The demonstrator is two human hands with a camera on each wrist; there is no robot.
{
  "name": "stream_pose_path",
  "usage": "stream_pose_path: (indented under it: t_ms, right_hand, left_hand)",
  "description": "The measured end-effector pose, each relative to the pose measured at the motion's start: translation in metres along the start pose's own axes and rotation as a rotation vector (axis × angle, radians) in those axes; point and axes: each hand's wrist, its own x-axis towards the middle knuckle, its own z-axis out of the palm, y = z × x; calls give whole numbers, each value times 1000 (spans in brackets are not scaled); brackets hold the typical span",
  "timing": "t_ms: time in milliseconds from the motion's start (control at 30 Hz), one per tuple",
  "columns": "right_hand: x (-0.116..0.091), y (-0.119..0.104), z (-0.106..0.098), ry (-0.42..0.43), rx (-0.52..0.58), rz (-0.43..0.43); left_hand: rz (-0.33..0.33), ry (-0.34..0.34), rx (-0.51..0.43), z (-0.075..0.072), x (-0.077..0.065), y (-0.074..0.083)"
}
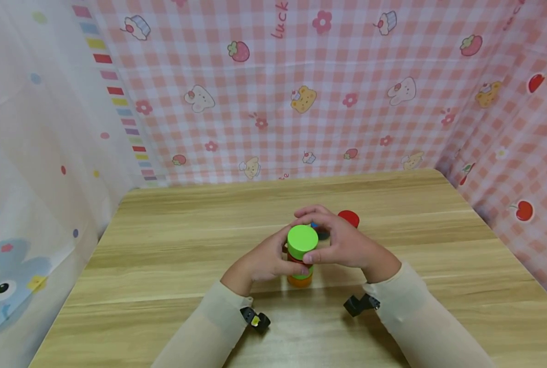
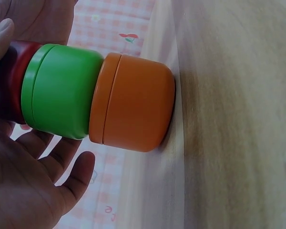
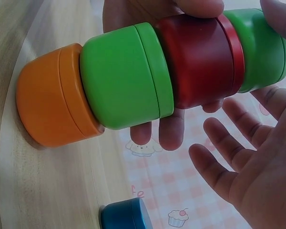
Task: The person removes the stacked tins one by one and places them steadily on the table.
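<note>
A column of small lidded round jars stands on the table in front of me. At its base is an orange jar, with a green jar on it, then a dark red jar, and a second green jar on top. My left hand grips the red jar, its lower fingers reaching behind the lower green one. From the other side, my right hand holds the top green jar between thumb and fingers. Its lower fingers spread away from the column in the right wrist view.
Behind my right hand a blue jar stands on the table, mostly hidden in the head view. A red-topped piece stands just beyond it. The wooden table ends at a checked cloth at the back.
</note>
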Motion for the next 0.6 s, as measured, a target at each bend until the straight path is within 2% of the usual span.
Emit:
stream_pose_path:
  t_ms: [333,600]
  right_hand:
    - [-1,-3,-2,14,-8,-28]
    - [-3,-3,-8,48,-34,-42]
  left_hand:
    - [-28,8,15,0,-1,3]
    - [-5,-16,-23,1,-1,0]
